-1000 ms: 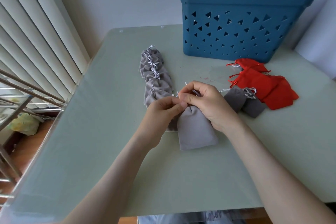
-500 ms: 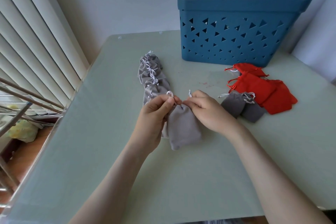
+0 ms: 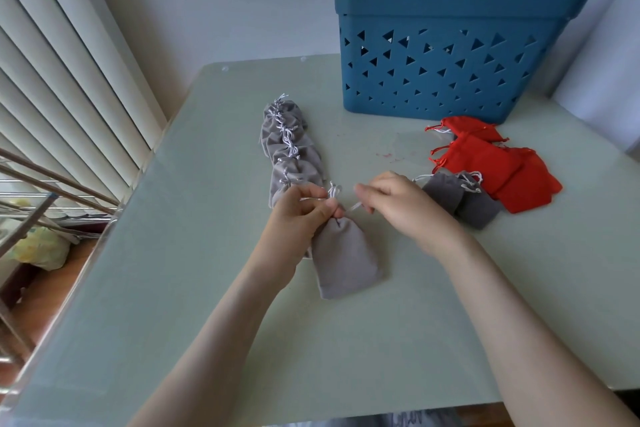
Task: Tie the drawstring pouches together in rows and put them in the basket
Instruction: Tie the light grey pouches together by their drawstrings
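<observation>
Stock: tied row of grey pouches (image 3: 287,149), laid beyond left hand (image 3: 301,215); grey pouch (image 3: 346,256), neck pinched by left hand; drawstring (image 3: 356,207) (white, blurred), pinched by right hand (image 3: 398,204); loose grey pouches (image 3: 460,201) and red pouches (image 3: 502,173), laid right of right hand; basket (image 3: 450,62), set beyond it.

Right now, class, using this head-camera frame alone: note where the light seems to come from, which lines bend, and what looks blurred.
Head view: soft daylight, seemingly from the vertical blinds on the left, with only faint shadows; a pale sheen on the glass table; wide-angle distortion bows the blinds and splays the walls of the blue basket; the white cord pinched by the right hand looks smeared.
</observation>
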Tool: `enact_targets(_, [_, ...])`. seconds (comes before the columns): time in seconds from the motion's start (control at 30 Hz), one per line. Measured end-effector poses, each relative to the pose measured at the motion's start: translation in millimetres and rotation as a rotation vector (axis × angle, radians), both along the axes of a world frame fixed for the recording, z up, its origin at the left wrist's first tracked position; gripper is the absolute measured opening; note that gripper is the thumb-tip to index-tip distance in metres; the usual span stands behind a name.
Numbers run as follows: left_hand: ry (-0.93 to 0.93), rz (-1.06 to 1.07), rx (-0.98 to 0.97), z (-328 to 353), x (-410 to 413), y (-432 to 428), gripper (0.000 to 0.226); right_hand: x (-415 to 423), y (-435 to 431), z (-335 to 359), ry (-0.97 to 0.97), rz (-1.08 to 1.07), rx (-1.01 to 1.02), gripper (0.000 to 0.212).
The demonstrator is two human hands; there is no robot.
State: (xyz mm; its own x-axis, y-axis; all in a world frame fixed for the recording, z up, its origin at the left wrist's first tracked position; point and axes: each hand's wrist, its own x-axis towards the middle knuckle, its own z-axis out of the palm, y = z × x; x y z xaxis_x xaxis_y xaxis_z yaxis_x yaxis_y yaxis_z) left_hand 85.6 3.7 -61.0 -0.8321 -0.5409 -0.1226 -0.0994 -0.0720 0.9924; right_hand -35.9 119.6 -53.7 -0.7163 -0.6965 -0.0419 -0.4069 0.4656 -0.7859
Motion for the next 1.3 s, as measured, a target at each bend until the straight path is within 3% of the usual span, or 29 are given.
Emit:
enact_targets(0.1, [-0.011,0.017,0.022,0.4,-0.4,-0.5,0.002,2.8,2.3,2.6,-0.299,0.038,-0.233,0.041])
enact_targets(0.2, [-0.017,0.011,0.016,0.9,-0.4,-1.1,0.013,5.9,1.5,3.3,-0.376,0.146,-0.37,0.033])
enact_targets(0.33, [-0.055,0.005,-0.007,0.3,-0.1,-0.9,0.012,12.5,-2.0,1.0,-0.274,0.327,-0.331,0.023])
enact_targets(0.57, [-0.036,-0.014,-0.074,-2.5,1.2,-0.4,0.017,16.5,-7.3,-6.0,-0.027,0.274,-0.286,0.025])
enact_targets(0.67, [-0.034,-0.007,-0.128,-3.7,3.0,2.3,0.02,17.2,-12.0,-13.0,0.004,0.22,-0.259,0.029])
enact_targets(0.77, [-0.053,-0.025,-0.187,-5.0,3.9,2.2,0.029,19.3,-15.2,-14.5,-0.02,0.164,-0.265,0.017])
enact_targets(0.93, [-0.036,-0.041,-0.194,-6.0,3.0,4.0,0.009,20.1,-17.3,-14.0,-0.002,0.068,-0.296,0.013])
enact_targets(1.07, [-0.048,0.076,-0.278,-10.5,-0.2,2.4,0.022,23.6,-16.9,-12.0,0.001,0.078,-0.31,0.008])
enact_targets(1.3, [-0.072,0.104,-0.234,-9.2,-3.1,0.7,0.027,22.5,-18.6,-13.5,0.044,0.093,-0.323,0.013])
